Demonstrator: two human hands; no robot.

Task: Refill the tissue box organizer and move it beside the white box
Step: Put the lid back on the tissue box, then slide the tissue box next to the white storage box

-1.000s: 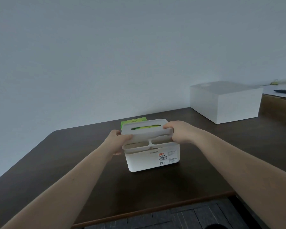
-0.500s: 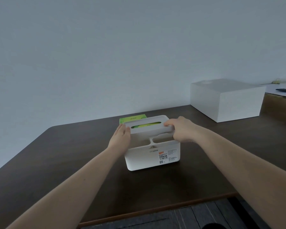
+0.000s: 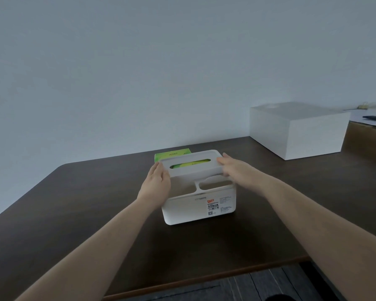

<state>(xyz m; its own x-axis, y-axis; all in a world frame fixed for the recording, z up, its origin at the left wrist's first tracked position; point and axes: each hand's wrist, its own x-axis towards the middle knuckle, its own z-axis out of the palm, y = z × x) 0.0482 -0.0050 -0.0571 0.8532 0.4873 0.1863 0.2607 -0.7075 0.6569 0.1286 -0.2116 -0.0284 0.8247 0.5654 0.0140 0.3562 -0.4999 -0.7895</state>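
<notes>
**White lid held over organizer body**

White organizer body (image 3: 199, 205) stands on the dark worktop (image 3: 74, 213) at centre, label facing near, long axis running left to right. Above its far half, the lid (image 3: 191, 167) is clamped at each short end: left hand (image 3: 156, 183) on the left end, right hand (image 3: 234, 170) on the right. A green tissue pack (image 3: 172, 154) lies just behind. Far right, well apart, sits the white box (image 3: 297, 131); the right hand is nearer it.
</notes>
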